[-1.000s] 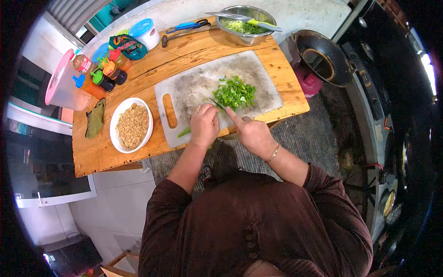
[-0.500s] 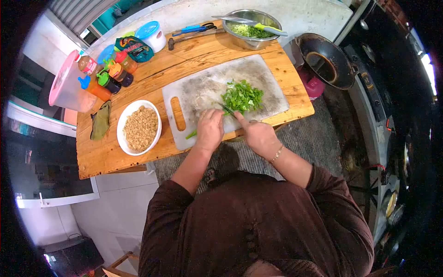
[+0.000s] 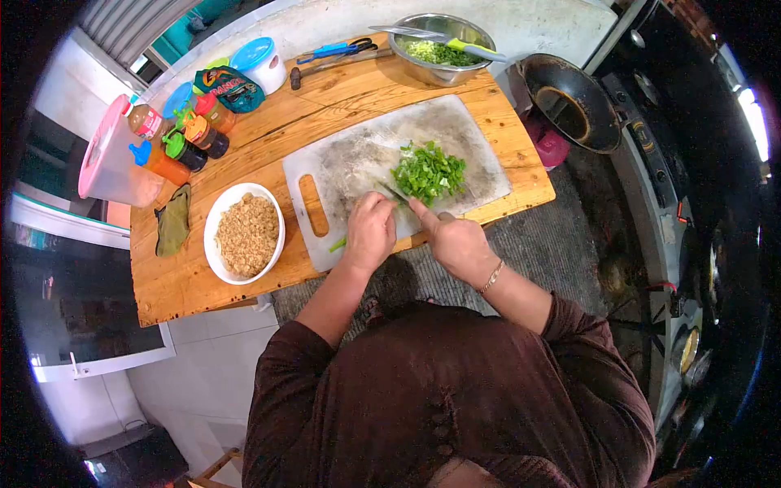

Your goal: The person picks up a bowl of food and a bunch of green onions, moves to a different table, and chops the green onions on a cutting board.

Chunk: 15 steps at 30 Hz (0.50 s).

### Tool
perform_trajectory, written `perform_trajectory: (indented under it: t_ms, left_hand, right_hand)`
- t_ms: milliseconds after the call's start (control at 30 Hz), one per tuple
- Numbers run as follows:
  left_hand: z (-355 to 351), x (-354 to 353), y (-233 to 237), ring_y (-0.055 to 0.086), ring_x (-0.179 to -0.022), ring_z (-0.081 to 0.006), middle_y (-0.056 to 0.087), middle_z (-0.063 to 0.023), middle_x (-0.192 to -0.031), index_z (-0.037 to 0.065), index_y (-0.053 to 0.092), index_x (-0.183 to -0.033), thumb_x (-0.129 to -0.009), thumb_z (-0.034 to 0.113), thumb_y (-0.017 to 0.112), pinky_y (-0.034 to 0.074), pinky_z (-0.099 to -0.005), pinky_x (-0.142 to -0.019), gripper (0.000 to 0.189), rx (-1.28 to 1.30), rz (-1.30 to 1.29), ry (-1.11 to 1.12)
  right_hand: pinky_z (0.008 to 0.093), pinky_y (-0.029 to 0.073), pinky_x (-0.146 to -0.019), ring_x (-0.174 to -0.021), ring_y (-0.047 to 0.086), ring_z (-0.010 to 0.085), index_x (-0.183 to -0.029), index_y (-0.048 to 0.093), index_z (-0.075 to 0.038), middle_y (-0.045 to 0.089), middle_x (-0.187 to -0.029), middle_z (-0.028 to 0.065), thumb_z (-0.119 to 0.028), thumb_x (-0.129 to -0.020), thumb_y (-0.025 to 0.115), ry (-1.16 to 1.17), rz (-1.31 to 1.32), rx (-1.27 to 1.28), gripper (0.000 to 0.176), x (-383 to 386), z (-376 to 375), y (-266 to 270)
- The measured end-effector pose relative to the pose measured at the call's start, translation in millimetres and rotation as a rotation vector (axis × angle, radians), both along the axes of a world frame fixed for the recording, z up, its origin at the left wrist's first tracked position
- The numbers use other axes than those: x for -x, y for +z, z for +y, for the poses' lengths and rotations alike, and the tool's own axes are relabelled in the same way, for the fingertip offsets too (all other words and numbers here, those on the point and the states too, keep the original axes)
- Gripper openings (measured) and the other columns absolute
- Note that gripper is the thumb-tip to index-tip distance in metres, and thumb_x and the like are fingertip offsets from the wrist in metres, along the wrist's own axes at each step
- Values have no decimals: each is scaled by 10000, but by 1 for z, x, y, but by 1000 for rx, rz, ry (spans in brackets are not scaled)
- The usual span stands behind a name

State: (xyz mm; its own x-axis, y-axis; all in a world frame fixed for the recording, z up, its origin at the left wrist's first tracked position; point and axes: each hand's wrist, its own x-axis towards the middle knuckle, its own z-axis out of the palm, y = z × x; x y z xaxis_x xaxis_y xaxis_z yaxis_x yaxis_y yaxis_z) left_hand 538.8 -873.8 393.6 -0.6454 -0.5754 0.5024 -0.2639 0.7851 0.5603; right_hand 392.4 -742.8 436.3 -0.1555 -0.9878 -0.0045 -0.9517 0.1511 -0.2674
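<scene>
Wood planks make up the table, which stands over a grey floor, with a black wok to the right. On the worn white cutting board, the left hand curls over green stalks, pressing them down. The right hand fingers grip a knife beside the chopped greens.

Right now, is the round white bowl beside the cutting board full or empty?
Full: the round white bowl holds a heap of brown crumbly food.
</scene>
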Motion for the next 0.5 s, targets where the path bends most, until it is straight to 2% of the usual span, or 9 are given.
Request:
perform_trajectory:
  t_ms: [133, 233, 367, 500]
  left_hand:
    - [-7, 3, 3, 595, -903, -372, 604, -156, -919, -5, 674, -914, -756, -41, 629, 490, -455, -813, 169, 56, -27, -22]
    - [-7, 3, 5, 589, -878, -369, 589, -150, -889, 0, 672, -894, -756, -32, 631, 483, -461, -808, 148, 91, -68, -48]
    - [-5, -1, 3, 584, -881, -346, 580, -127, -889, 22, 695, -890, -765, 3, 654, 470, -458, -812, 133, 180, -45, 2]
    - [-4, -10, 1, 578, -907, -321, 585, -106, -932, 44, 725, -922, -778, 16, 660, 467, -443, -823, 161, 109, -50, 7]
  right_hand:
    - [447, 561, -641, -706, 687, 334, -1546, 379, -165, 681, -895, 163, -123, -893, 560, -36, 34, -53, 679, -9, 1, -1]
    - [446, 563, -663, -742, 700, 323, -1551, 371, -167, 684, -894, 169, -125, -895, 562, -29, -52, 43, 685, -11, -17, -14]
    - [448, 558, -660, -744, 701, 322, -1553, 368, -172, 687, -872, 160, -132, -906, 564, -49, -19, -30, 677, -12, -22, -11]
    - [453, 557, -640, -729, 700, 337, -1537, 387, -151, 697, -866, 163, -151, -899, 582, -39, -37, -22, 667, -8, -3, -5]
